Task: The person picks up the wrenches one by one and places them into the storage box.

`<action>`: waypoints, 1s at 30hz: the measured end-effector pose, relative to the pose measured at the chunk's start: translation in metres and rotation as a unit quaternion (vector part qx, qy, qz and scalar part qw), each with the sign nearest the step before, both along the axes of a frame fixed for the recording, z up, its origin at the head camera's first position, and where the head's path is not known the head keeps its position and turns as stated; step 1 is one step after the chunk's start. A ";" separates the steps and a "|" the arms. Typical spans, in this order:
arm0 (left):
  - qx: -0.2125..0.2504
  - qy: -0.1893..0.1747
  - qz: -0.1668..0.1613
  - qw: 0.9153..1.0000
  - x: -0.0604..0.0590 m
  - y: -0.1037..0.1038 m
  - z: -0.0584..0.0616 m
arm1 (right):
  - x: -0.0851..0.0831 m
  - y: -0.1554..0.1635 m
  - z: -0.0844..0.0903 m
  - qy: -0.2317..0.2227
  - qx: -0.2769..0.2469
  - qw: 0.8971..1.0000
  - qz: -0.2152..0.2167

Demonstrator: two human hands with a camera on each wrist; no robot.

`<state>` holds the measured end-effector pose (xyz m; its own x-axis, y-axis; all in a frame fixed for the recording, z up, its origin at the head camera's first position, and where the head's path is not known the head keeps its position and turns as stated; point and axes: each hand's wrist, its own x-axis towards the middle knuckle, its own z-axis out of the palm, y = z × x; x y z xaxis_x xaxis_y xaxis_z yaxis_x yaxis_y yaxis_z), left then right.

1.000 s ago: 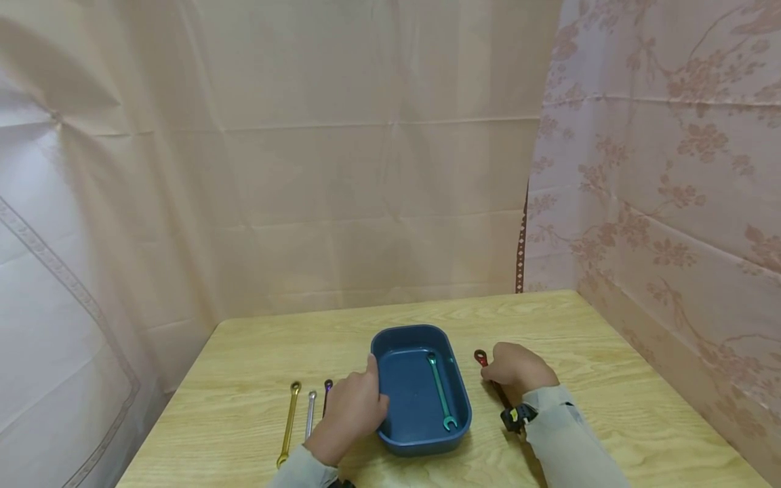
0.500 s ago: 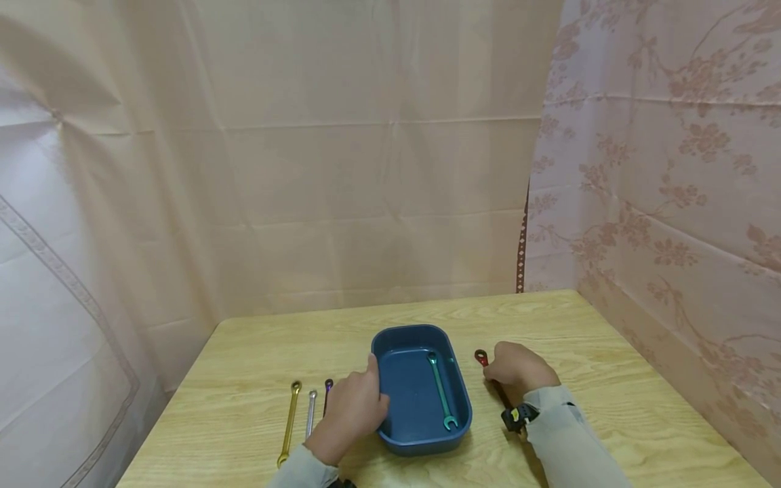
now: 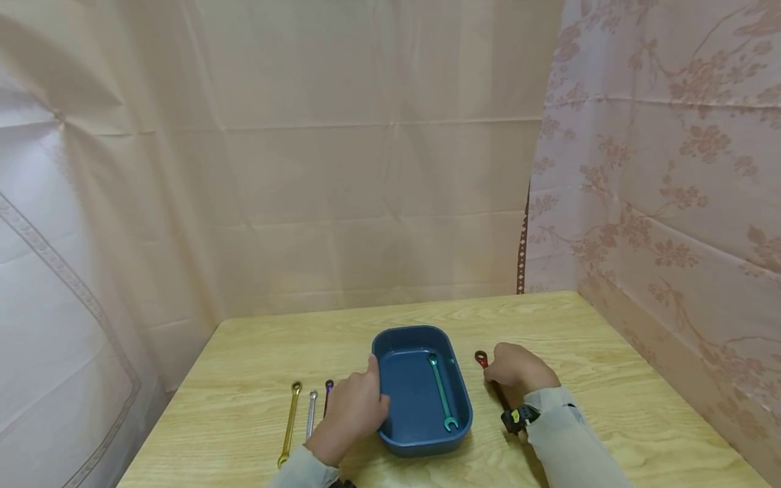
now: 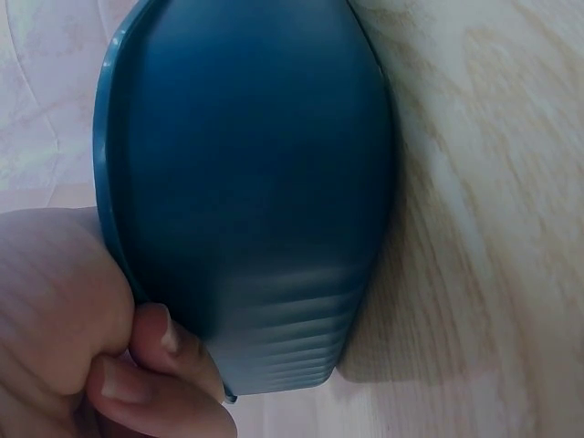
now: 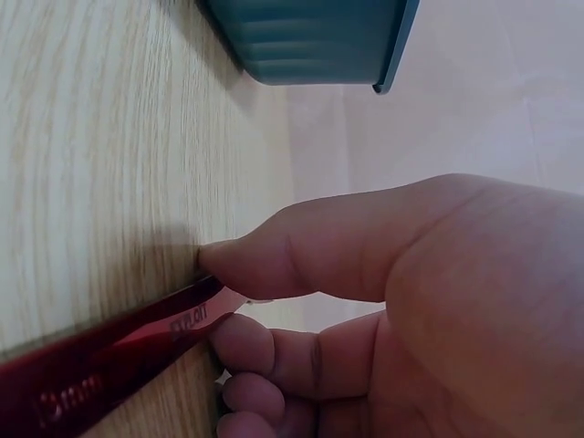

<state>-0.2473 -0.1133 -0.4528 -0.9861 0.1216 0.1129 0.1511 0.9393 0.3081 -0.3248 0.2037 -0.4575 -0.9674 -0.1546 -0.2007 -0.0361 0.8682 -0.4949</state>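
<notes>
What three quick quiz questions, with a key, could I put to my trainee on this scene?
1. Which wrench lies in the bin?
a) gold wrench
b) green wrench
c) silver wrench
2. True or false: the left hand pinches the red wrench.
3. In the head view, how many wrenches show left of the bin?

Key:
1: b.
2: false; the right hand pinches the red wrench, while the left hand grips the bin.
3: three: gold wrench, silver wrench, purple wrench.

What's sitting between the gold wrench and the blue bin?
Head view: the silver wrench, the partly hidden purple wrench, then the left hand at the bin.
</notes>
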 end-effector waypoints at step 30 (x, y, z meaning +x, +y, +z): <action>-0.007 0.017 -0.003 1.000 -0.002 0.003 -0.003 | 0.000 0.006 0.001 -0.002 -0.016 1.000 0.005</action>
<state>-0.2495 -0.1100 -0.4560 -0.9809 0.1299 0.1446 0.1675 0.9423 0.2900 -0.3250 0.2094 -0.4563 -0.9650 -0.1706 -0.1992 -0.0428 0.8516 -0.5224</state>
